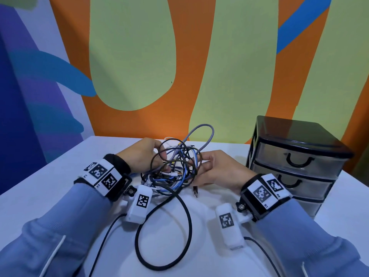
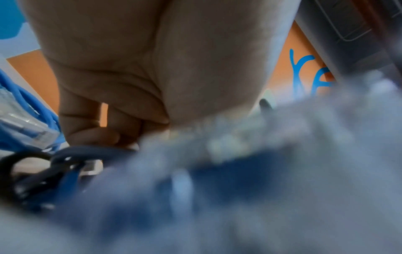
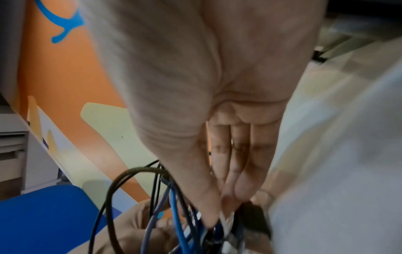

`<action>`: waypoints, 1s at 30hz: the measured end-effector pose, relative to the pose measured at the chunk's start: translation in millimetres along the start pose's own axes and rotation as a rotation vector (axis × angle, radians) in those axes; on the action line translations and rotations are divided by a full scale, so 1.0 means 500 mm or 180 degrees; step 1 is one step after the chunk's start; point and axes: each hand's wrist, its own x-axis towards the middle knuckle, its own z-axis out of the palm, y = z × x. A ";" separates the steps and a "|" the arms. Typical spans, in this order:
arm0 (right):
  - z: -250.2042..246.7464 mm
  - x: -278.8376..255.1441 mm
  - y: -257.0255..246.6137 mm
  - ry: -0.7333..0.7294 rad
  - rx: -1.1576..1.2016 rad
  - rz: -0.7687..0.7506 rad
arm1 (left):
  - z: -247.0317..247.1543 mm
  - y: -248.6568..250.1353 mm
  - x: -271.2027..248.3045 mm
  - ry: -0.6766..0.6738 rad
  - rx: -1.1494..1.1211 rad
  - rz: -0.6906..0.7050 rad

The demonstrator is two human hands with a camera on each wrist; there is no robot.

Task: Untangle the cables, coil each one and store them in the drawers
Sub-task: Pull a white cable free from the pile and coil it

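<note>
A tangle of cables [image 1: 175,166] in black, blue, grey, white and braided brown lies at the middle of the white table [image 1: 60,176]. My left hand [image 1: 162,158] grips its left side with curled fingers [image 2: 91,135]. My right hand [image 1: 196,162] pinches strands on its right side between thumb and fingertips [image 3: 228,202]. A grey loop [image 1: 201,134] rises behind the tangle. One black cable [image 1: 187,226] runs out toward me in a big loop. A blue cable with a clear plug [image 2: 23,123] shows in the left wrist view. The black drawer unit [image 1: 295,162] stands right, its three drawers closed.
A painted orange, green and blue wall [image 1: 179,76] runs right behind the table. A loose dark USB plug [image 1: 195,191] lies just in front of my right hand. Thin black leads from the wrist cameras trail over the near table.
</note>
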 end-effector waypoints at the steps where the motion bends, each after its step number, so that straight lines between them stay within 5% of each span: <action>1: 0.000 0.001 0.001 0.0076 -0.0010 -0.0017 | 0.000 0.000 0.001 0.0013 0.0052 0.0006; 4: -0.003 0.007 0.000 0.0406 -0.0163 -0.0145 | -0.001 0.002 0.005 0.0083 0.0130 -0.0027; 11: 0.001 0.015 -0.020 0.2050 0.0065 -0.0989 | -0.005 -0.015 0.017 0.0590 0.0260 -0.0030; 15: 0.010 0.006 -0.041 0.2002 0.0710 -0.1080 | -0.010 -0.025 0.023 0.0680 0.0204 -0.0116; 17: 0.005 0.007 -0.042 0.1955 0.0662 -0.1043 | -0.017 -0.027 0.027 0.1054 0.0140 0.0020; 20: 0.001 0.004 -0.047 0.1864 0.0618 -0.0973 | -0.022 0.004 0.016 0.2231 -0.0055 0.0723; 22: 0.002 -0.003 -0.058 0.1736 0.0860 -0.0837 | -0.016 0.045 -0.009 0.2565 -0.0388 0.1560; 25: 0.002 -0.023 -0.082 0.1296 0.1306 -0.0788 | 0.001 0.082 -0.039 0.2235 0.0026 0.2433; 30: 0.020 -0.036 -0.097 0.0871 0.1098 -0.1111 | 0.031 0.073 -0.026 0.1783 0.0859 0.2428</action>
